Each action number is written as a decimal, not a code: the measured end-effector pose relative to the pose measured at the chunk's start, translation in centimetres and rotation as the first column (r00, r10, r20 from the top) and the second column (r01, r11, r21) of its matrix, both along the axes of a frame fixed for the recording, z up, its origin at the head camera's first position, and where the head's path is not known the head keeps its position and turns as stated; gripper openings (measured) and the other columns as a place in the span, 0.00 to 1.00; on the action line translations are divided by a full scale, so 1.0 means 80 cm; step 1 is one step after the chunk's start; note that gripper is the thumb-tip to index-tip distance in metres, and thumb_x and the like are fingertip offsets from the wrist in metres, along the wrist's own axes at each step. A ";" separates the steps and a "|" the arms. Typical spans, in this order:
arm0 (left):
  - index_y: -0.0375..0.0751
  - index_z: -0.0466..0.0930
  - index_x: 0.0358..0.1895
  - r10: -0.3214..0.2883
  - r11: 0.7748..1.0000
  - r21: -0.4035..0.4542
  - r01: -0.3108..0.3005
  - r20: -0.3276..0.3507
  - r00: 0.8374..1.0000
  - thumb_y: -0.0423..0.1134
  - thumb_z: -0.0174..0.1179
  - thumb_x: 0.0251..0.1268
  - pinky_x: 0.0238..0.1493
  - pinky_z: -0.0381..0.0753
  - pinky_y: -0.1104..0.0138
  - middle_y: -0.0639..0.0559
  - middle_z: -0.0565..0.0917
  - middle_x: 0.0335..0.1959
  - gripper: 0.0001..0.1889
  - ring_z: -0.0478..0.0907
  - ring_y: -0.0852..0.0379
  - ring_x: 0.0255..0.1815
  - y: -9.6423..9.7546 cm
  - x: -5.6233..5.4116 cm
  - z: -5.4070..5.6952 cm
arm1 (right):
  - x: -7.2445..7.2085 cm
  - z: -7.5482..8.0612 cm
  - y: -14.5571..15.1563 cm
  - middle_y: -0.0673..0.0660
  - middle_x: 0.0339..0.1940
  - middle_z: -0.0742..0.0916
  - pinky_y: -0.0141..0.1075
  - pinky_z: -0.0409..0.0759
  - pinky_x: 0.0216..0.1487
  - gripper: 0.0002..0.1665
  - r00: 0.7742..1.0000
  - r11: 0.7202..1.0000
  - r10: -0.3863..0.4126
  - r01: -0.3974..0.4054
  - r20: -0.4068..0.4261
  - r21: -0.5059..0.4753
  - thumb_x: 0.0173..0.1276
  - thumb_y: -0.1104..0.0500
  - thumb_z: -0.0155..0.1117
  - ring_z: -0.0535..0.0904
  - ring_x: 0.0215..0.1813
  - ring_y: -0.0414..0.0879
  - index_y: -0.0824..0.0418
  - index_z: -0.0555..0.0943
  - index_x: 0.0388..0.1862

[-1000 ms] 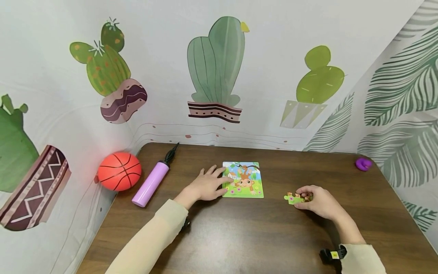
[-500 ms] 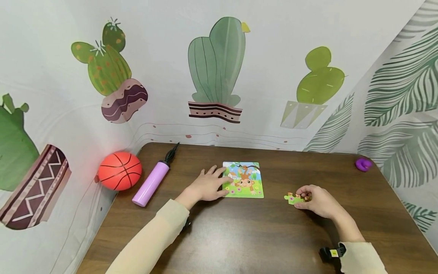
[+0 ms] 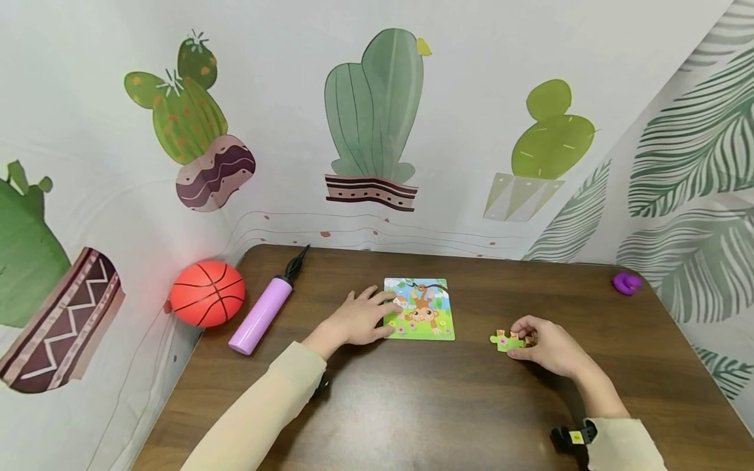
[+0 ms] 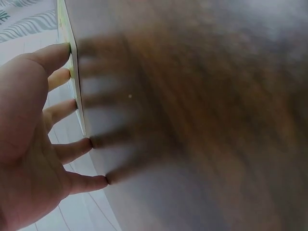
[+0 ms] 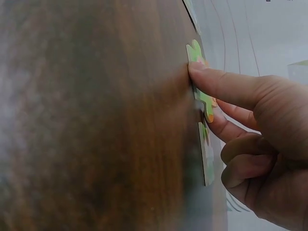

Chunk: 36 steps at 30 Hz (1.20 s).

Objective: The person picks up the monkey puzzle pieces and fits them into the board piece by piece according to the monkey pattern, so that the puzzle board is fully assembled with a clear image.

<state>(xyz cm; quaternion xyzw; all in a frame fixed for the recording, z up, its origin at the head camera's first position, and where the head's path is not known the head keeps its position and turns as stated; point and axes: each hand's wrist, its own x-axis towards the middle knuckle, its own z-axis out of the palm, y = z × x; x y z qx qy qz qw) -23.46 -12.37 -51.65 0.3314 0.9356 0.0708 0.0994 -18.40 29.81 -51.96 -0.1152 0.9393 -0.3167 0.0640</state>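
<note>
On the table lies a square puzzle board with a monkey picture. My left hand has its fingers spread at the board's left edge. Thumb and nearer fingertips touch the board, while the outer two fingertips rest on the table in the left wrist view. To the right of the board, my right hand pinches a green puzzle piece between thumb and fingers, low at the tabletop. A second puzzle piece shows just beside it in the right wrist view, near the curled fingers.
An orange basketball sits at the table's left edge. Beside it lies a lilac hand pump with a black nozzle. A small purple toy stands at the far right corner. Behind the table hangs a cactus-print cloth.
</note>
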 end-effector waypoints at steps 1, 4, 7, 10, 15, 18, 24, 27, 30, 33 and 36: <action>0.64 0.69 0.78 -0.003 1.000 0.002 0.003 -0.005 1.000 0.60 0.52 0.80 0.70 0.56 0.29 0.56 0.60 0.82 0.27 0.51 0.36 0.83 0.001 -0.001 -0.001 | 0.000 0.000 0.000 0.50 0.37 0.84 0.36 0.75 0.40 0.24 1.000 1.000 0.009 -0.009 -0.006 -0.003 0.54 0.51 0.86 0.78 0.39 0.43 0.57 0.83 0.43; 0.63 0.67 0.79 -0.020 1.000 0.000 0.020 -0.034 0.999 0.61 0.52 0.80 0.73 0.54 0.32 0.55 0.63 0.80 0.29 0.51 0.39 0.83 0.003 -0.005 -0.003 | 0.000 -0.001 0.000 0.49 0.37 0.84 0.35 0.75 0.39 0.24 1.000 1.000 0.004 -0.004 -0.005 -0.013 0.54 0.53 0.86 0.78 0.39 0.43 0.57 0.82 0.43; 0.60 0.69 0.79 -0.035 0.999 -0.005 0.034 -0.075 0.997 0.62 0.53 0.78 0.76 0.54 0.38 0.54 0.68 0.76 0.30 0.54 0.43 0.82 0.008 -0.009 -0.004 | 0.000 -0.001 0.001 0.49 0.38 0.83 0.35 0.75 0.40 0.24 1.000 1.000 0.010 -0.010 0.002 -0.020 0.55 0.53 0.86 0.78 0.40 0.43 0.57 0.82 0.45; 0.59 0.72 0.76 -0.033 0.999 0.003 0.033 -0.095 0.995 0.62 0.54 0.78 0.77 0.56 0.45 0.53 0.70 0.72 0.29 0.59 0.48 0.79 0.014 -0.013 -0.004 | 0.000 0.001 0.000 0.50 0.38 0.83 0.34 0.76 0.39 0.25 1.000 0.999 0.005 -0.005 0.007 -0.037 0.55 0.54 0.86 0.78 0.40 0.44 0.59 0.83 0.46; 0.58 0.76 0.70 -0.013 1.000 0.020 0.015 -0.093 0.996 0.60 0.54 0.79 0.75 0.62 0.46 0.51 0.66 0.78 0.24 0.61 0.48 0.78 0.023 -0.019 -0.005 | 0.001 0.002 0.000 0.51 0.38 0.84 0.33 0.76 0.39 0.25 1.000 0.999 0.004 -0.004 0.005 -0.047 0.55 0.53 0.86 0.79 0.40 0.44 0.60 0.84 0.47; 0.59 0.78 0.67 -0.001 1.000 0.019 0.003 -0.100 0.995 0.60 0.54 0.79 0.74 0.63 0.46 0.53 0.65 0.80 0.22 0.61 0.48 0.78 0.027 -0.023 -0.006 | 0.002 0.001 0.000 0.50 0.38 0.84 0.34 0.76 0.39 0.25 1.000 0.999 0.000 0.000 0.003 -0.036 0.55 0.53 0.86 0.79 0.40 0.44 0.58 0.83 0.47; 0.60 0.75 0.71 -0.008 1.000 0.023 0.010 -0.088 0.996 0.61 0.56 0.78 0.77 0.58 0.49 0.54 0.68 0.77 0.25 0.59 0.49 0.79 0.029 -0.028 -0.007 | 0.003 -0.003 0.004 0.47 0.37 0.85 0.37 0.76 0.39 0.19 0.999 1.000 -0.002 0.001 -0.044 -0.014 0.61 0.54 0.82 0.79 0.40 0.44 0.55 0.83 0.47; 0.61 0.70 0.77 -0.011 1.000 0.025 0.012 -0.057 0.998 0.61 0.55 0.78 0.79 0.54 0.48 0.52 0.63 0.81 0.29 0.55 0.50 0.82 0.028 -0.029 -0.007 | 0.005 -0.004 0.006 0.47 0.35 0.86 0.36 0.77 0.39 0.13 0.998 0.999 -0.002 -0.001 -0.068 -0.034 0.67 0.57 0.77 0.80 0.39 0.43 0.55 0.84 0.46; 0.64 0.65 0.80 -0.005 1.000 0.011 0.005 -0.023 1.000 0.63 0.52 0.79 0.79 0.51 0.45 0.53 0.57 0.84 0.31 0.50 0.50 0.84 0.027 -0.029 -0.008 | 0.006 -0.004 0.006 0.47 0.35 0.87 0.35 0.79 0.38 0.08 0.997 0.997 -0.008 0.002 -0.070 -0.079 0.70 0.60 0.74 0.81 0.38 0.42 0.56 0.84 0.46; 0.65 0.63 0.81 0.005 1.000 0.006 -0.005 -0.001 1.000 0.64 0.50 0.79 0.80 0.48 0.43 0.54 0.53 0.85 0.32 0.46 0.49 0.85 0.026 -0.029 -0.009 | 0.006 -0.005 0.005 0.49 0.36 0.88 0.34 0.80 0.37 0.07 0.998 0.991 -0.023 0.015 -0.059 -0.134 0.72 0.60 0.72 0.82 0.38 0.41 0.58 0.85 0.46; 0.65 0.63 0.81 0.009 1.000 0.007 -0.009 0.014 1.000 0.65 0.50 0.79 0.79 0.47 0.42 0.53 0.52 0.85 0.32 0.45 0.47 0.85 0.025 -0.030 -0.010 | 0.005 -0.006 0.000 0.51 0.37 0.88 0.33 0.79 0.34 0.07 0.998 0.983 -0.040 0.030 -0.053 -0.179 0.73 0.60 0.71 0.82 0.37 0.40 0.60 0.86 0.46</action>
